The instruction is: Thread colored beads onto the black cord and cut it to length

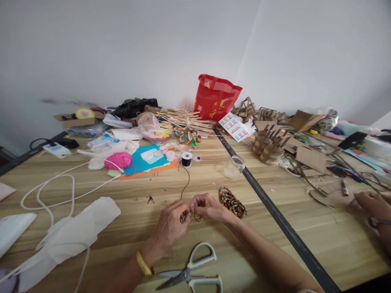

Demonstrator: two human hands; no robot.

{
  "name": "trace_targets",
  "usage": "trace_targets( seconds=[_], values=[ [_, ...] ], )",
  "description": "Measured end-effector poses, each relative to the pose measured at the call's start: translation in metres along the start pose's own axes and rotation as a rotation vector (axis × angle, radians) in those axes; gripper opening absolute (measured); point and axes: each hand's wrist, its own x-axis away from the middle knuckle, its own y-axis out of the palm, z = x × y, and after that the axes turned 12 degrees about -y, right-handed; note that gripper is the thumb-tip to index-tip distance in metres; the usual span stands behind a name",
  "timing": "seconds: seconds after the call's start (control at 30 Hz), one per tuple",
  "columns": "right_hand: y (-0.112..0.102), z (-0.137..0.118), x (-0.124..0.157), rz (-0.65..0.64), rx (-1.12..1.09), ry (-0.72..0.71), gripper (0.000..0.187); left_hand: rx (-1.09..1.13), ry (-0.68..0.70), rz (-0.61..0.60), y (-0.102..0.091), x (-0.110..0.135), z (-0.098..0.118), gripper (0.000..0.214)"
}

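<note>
My left hand (171, 224) and my right hand (207, 206) meet over the wooden table (122, 228), fingers pinched. Between them runs a thin dark cord (185, 183) that leads back to a black thread spool (186, 159). The left fingers pinch a few small coloured beads (182, 217) on the cord; the right fingers pinch the cord itself. A pile of strung coloured beads (232, 202) lies just right of my right hand. White-handled scissors (195, 272) lie near the front edge, close to my left wrist with its yellow band.
A small clear jar (235, 166), pink yarn (119, 160), blue and orange paper sheets (143, 165), a white cable (58, 191) and white plastic (70, 236) lie around. At the back stand a red bag (215, 97) and straw bundles (183, 118). Another person's hand (371, 205) works among cardboard pieces at the right.
</note>
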Motion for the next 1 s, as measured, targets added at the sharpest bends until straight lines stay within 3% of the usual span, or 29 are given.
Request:
trace_targets(
  seconds=[0.2, 0.37, 0.63, 1.0],
  values=[
    [-0.003, 0.003, 0.001, -0.008, 0.043, -0.001, 0.02, 0.215, -0.1, -0.133, -0.016, -0.009, -0.001, 0.016],
    [-0.006, 0.004, -0.003, -0.021, -0.084, 0.054, 0.022, 0.465, -0.189, -0.247, -0.018, -0.015, -0.007, 0.015],
    [-0.008, 0.012, -0.009, -0.004, -0.324, 0.104, 0.028, 0.332, -0.202, -0.161, -0.005, -0.011, -0.007, 0.011],
    [-0.006, 0.012, -0.008, 0.022, -0.285, 0.081, 0.022, 0.228, -0.188, -0.077, 0.002, -0.007, -0.01, 0.012]
  ],
)
